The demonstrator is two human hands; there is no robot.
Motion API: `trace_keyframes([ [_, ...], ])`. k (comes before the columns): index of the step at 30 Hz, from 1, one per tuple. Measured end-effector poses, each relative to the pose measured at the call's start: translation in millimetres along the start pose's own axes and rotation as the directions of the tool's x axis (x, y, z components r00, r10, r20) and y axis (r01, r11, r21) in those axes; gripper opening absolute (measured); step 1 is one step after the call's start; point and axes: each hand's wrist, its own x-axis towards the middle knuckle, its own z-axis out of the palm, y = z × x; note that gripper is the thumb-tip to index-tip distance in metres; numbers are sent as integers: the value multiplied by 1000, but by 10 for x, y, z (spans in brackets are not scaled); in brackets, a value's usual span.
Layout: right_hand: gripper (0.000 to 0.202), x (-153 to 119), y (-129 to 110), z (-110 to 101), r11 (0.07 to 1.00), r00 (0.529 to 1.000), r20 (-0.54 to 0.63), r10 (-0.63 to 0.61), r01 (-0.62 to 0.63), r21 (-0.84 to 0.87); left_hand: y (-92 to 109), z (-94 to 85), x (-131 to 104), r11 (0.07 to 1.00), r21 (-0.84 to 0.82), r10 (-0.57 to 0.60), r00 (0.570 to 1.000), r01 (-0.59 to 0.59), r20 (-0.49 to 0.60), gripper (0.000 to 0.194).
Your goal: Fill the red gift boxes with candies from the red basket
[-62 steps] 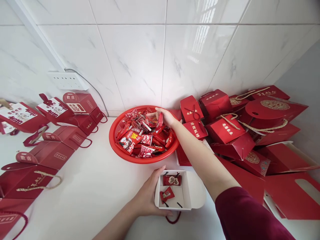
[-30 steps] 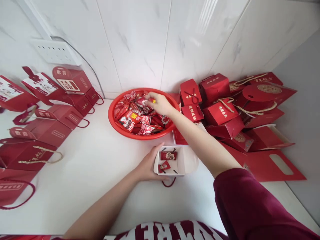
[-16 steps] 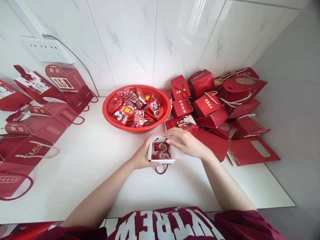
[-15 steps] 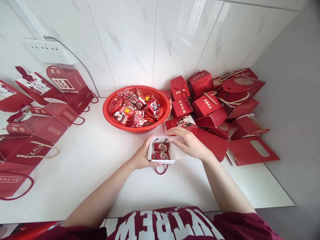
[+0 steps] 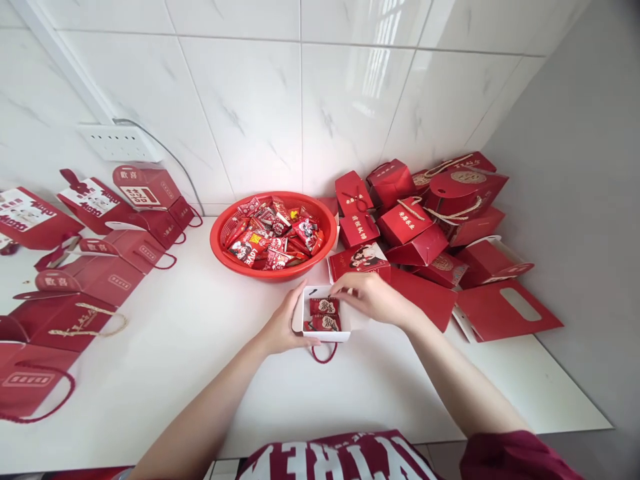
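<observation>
A small white-lined gift box [image 5: 327, 337] stands open-topped on the table in front of me. My left hand [image 5: 284, 327] is wrapped round its left side, with the thumb along the near side. Two red candy packets [image 5: 325, 323] lie inside the box. On its far inner wall a short dark cord end [image 5: 313, 291] shows. A dark red cord loop [image 5: 324, 359] sticks out on the near side. My right hand [image 5: 363, 293] is at the far right corner, fingertips pinched by the inner rim, covering what may be between them.
Beyond the box stands a red plastic basket [image 5: 220, 247] full of wrapped candies [image 5: 277, 237]. Several red gift boxes [image 5: 403, 223] are heaped at the right, near a grey wall [image 5: 575, 167]. Rows of red boxes [image 5: 107, 280] line the left, below a socket strip [image 5: 120, 142].
My right hand's fingers have come down from above the box's right side to its far inner rim and closed together. My left hand keeps its hold. The camera view has tilted up slightly.
</observation>
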Motion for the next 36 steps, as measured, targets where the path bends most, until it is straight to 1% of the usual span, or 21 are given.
trace_keyframes([
  [1, 20, 107, -52, 11, 994, 983, 181, -12, 31, -101, 4, -5, -1, 1000, 10, -10, 1000, 10, 6, 129],
  [2, 20, 213, -94, 47, 983, 951, 308, -2, 58, -173, 12, -12, -4, 1000, 22, -19, 1000, 19, 11, 128],
  [4, 21, 394, -142, 178, 961, 903, 427, 33, 88, -261, 34, -27, -13, 999, 40, -31, 999, 30, 21, 129],
  [8, 21, 557, -135, 463, 929, 862, 503, 62, 134, -344, 52, -46, -30, 999, 41, -26, 999, 25, 21, 130],
  [11, 20, 525, -132, 509, 910, 857, 511, 64, 159, -382, 31, -50, -37, 999, 41, -20, 999, 19, 27, 129],
  [14, 20, 453, -167, 392, 906, 856, 512, 68, 162, -391, 2, -54, -44, 999, 41, -20, 999, 19, 31, 128],
  [18, 12, 424, -229, 58, 935, 848, 528, 36, 159, -318, -29, -55, -50, 999, 32, -32, 999, 30, 36, 128],
  [19, 9, 441, -236, -43, 956, 855, 519, -1, 153, -249, -35, -53, -49, 999, 26, -30, 999, 29, 34, 128],
  [21, 6, 510, -229, -236, 993, 879, 470, -81, 112, -37, -41, -48, -43, 1000, -3, -16, 999, 16, 29, 128],
  [22, 5, 564, -211, -319, 993, 896, 432, -103, 72, 89, -40, -47, -40, 1000, -22, -9, 1000, 10, 29, 127],
  [24, 3, 705, -153, -437, 947, 942, 325, -86, -24, 319, -29, -49, -39, 999, -48, -15, 999, 17, 32, 126],
  [25, 5, 789, -116, -468, 909, 969, 243, -51, -56, 413, -21, -52, -40, 998, -50, -30, 999, 32, 36, 125],
  [26, 9, 876, -79, -481, 870, 992, 129, -6, -59, 490, -13, -56, -44, 998, -45, -50, 998, 51, 41, 126],
  [27, 13, 963, -45, -479, 844, 999, -11, 46, -33, 535, -6, -61, -48, 997, -37, -69, 997, 71, 43, 126],
  [28, 17, 1044, -19, -464, 838, 984, -155, 93, 7, 546, -2, -65, -53, 996, -32, -81, 996, 82, 44, 126],
  [29, 19, 1116, -3, -441, 849, 951, -282, 125, 44, 526, -1, -67, -57, 996, -29, -84, 995, 86, 46, 127],
  [30, 21, 1178, 1, -414, 871, 918, -371, 137, 67, 486, -3, -69, -61, 996, -28, -80, 996, 81, 46, 127],
  [31, 20, 1227, -6, -386, 896, 900, -417, 129, 75, 439, -9, -68, -62, 997, -27, -70, 996, 72, 47, 127],
  [32, 19, 1267, -25, -358, 918, 902, -417, 109, 69, 390, -17, -66, -63, 998, -24, -60, 997, 62, 48, 127],
  [33, 17, 1300, -50, -329, 939, 922, -379, 81, 57, 339, -25, -64, -62, 998, -21, -53, 997, 54, 48, 128],
  [36, 17, 1409, -131, -234, 982, 984, -178, 10, 24, 189, -41, -58, -58, 998, -10, -55, 997, 56, 49, 128],
])
